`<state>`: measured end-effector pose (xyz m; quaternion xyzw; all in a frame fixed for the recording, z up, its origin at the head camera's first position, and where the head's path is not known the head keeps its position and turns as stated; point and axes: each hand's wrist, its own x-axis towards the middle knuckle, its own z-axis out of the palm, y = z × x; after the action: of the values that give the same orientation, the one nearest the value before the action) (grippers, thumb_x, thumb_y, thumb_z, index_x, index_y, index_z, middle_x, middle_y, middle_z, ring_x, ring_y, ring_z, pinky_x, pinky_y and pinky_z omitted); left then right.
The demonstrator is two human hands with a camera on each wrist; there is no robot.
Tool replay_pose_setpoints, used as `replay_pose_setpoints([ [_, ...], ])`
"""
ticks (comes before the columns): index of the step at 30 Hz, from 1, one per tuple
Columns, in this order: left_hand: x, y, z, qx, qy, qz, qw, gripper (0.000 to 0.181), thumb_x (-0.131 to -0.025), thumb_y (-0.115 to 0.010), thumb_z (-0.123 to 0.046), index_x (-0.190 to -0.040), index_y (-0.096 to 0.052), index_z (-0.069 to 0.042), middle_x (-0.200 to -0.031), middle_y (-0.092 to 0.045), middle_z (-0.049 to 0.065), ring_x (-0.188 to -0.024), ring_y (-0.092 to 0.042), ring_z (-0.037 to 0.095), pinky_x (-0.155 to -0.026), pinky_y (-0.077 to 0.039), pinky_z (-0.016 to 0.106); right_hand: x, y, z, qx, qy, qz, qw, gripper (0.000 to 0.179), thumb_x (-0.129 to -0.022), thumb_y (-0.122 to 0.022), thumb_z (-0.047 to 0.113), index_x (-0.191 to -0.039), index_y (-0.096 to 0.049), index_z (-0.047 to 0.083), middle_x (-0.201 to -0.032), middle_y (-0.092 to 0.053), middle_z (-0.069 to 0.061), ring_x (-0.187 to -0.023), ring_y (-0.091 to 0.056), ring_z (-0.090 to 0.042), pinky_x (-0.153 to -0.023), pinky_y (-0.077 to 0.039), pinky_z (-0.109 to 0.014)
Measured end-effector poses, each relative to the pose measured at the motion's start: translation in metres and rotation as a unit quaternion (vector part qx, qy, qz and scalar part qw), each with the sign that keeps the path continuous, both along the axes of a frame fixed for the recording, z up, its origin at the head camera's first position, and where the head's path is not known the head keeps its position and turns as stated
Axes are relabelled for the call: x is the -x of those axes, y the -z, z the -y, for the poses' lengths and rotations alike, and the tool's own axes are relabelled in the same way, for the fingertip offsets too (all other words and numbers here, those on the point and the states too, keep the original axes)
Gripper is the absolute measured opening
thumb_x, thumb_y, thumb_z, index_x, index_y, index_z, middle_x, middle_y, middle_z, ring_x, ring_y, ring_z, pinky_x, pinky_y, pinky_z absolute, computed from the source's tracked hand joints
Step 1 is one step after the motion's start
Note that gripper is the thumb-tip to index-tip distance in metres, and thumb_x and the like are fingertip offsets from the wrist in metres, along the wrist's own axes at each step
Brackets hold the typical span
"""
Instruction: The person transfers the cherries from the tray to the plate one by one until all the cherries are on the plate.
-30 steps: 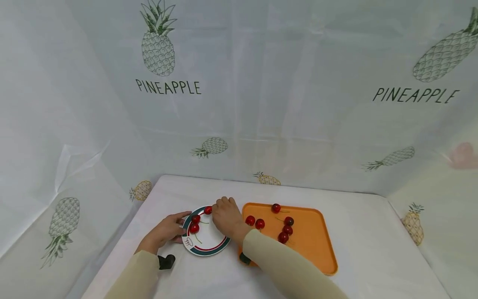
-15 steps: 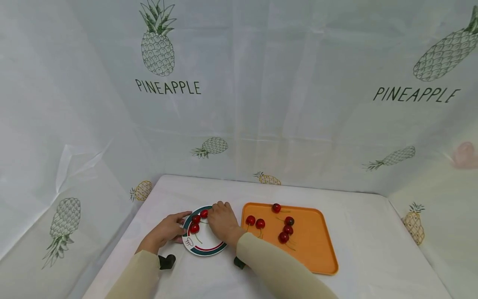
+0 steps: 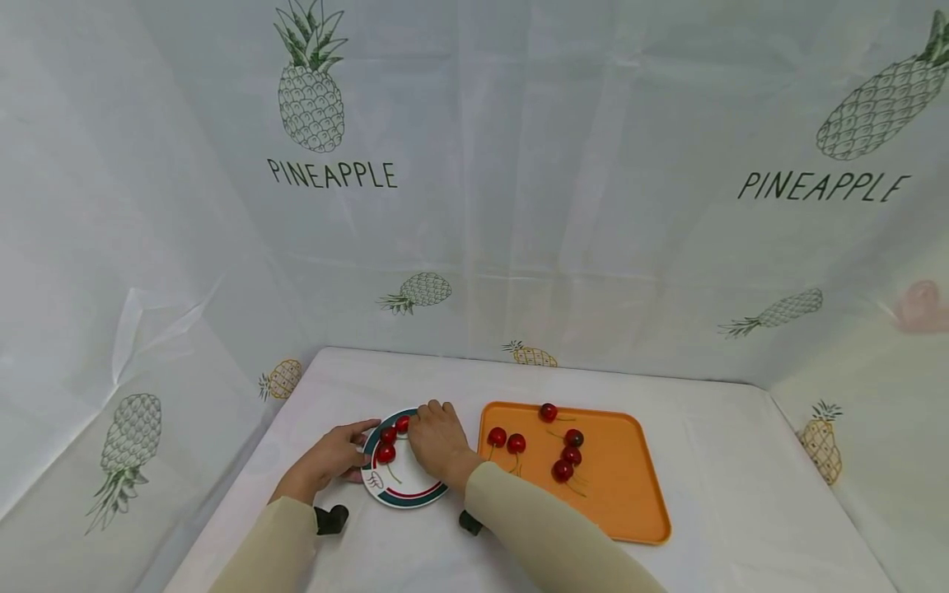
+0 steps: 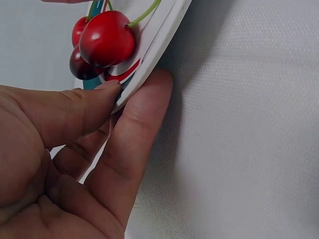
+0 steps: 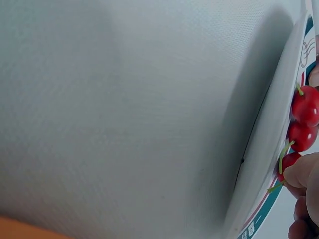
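Note:
A white plate (image 3: 415, 500) with a green and red rim stands on the table. My left hand (image 3: 331, 455) pinches its left edge, thumb (image 4: 75, 107) above and fingers below. Red cherries with green stems line the plate's left and far side: the nearest cherry (image 3: 385, 454), a middle cherry (image 3: 389, 435) and a far cherry (image 3: 403, 424). At the far rim, my right hand (image 3: 440, 445) has curled fingers and pinches the far cherry. In the right wrist view, the thumb (image 5: 301, 172) partly covers this cherry (image 5: 290, 160).
Right of the plate lies an orange tray (image 3: 623, 486) with several cherries; the right forearm crosses over its near left corner. Pineapple-printed sheeting (image 3: 549, 206) rises behind and beside the white-covered table (image 3: 741, 478).
My right hand has moved left along the far part of the plate, and the far cherry has shifted left and slightly nearer with it. The left hand stays on the rim.

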<state>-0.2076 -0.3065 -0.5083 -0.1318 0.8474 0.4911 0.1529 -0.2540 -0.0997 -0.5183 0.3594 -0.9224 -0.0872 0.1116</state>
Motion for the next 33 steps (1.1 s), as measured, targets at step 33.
replay_pose_setpoints([
  [33, 0.001, 0.0, 0.003, 0.01, 0.002, 0.007, 0.9999, 0.074, -0.09, -0.071, 0.006, -0.158, -0.049, -0.012, -0.136, -0.052, 0.025, -0.098, -0.06, 0.028, -0.07, -0.061, 0.031, -0.004, -0.034, -0.06, 0.023, 0.021, -0.038, 0.9988, 0.037, -0.102, -0.064, 0.047, -0.117, -0.067, 0.014, -0.1, -0.058, -0.001, -0.099, -0.05, -0.021, -0.091, -0.048, -0.036],
])
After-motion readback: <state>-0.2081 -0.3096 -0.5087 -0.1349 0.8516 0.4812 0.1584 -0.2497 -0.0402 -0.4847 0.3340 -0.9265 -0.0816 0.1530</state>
